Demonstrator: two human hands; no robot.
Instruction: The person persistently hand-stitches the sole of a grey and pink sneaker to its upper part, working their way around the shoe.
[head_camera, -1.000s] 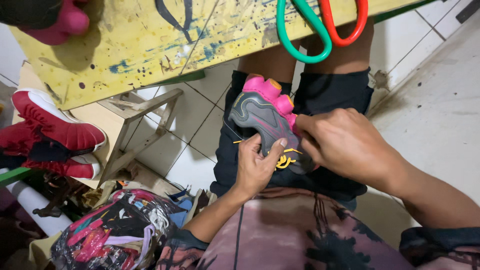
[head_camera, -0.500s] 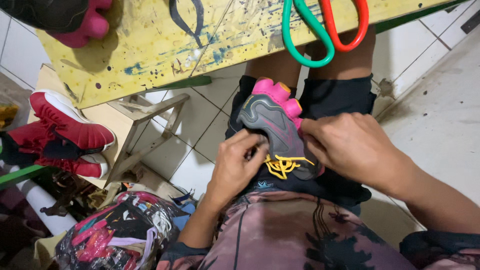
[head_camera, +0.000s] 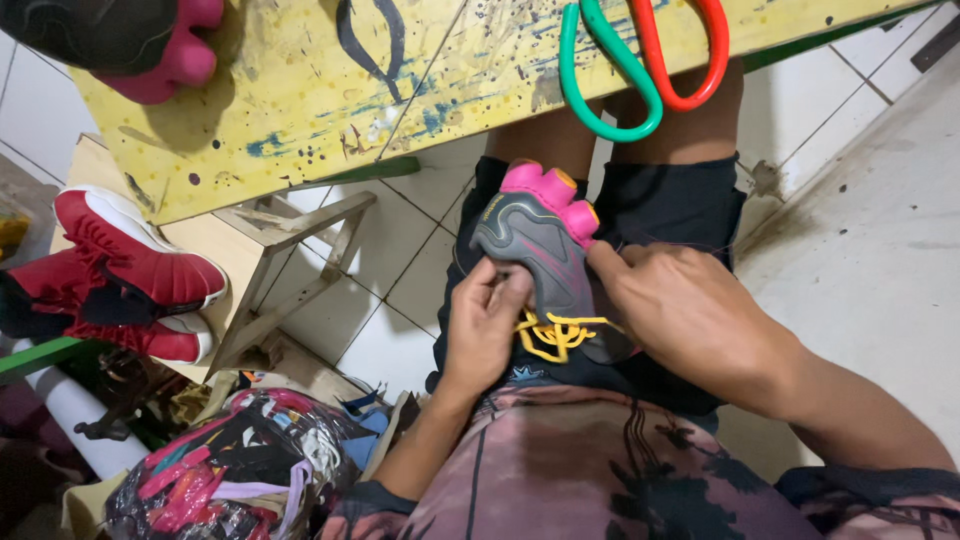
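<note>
A grey shoe (head_camera: 535, 245) with a pink toe sole and yellow laces (head_camera: 552, 335) rests on my lap, toe pointing away from me. My left hand (head_camera: 485, 330) grips its left side near the laces, fingers pinched against the upper. On the shoe's right side my right hand (head_camera: 690, 320) holds it, fingertips at the pink sole edge. A thin thread seems to run from the right hand across my black shorts (head_camera: 665, 205).
A paint-stained yellow table (head_camera: 330, 100) spans the top, carrying green and red-handled scissors (head_camera: 640, 60) and another grey-and-pink shoe (head_camera: 125, 45). A red sneaker (head_camera: 135, 250) sits at left on a wooden stool (head_camera: 290, 260). A plastic bag of coloured laces (head_camera: 230, 475) lies lower left.
My left hand slid up from the laces to the shoe's left side. The shoe shifted slightly on my lap, and the view drifted a little.
</note>
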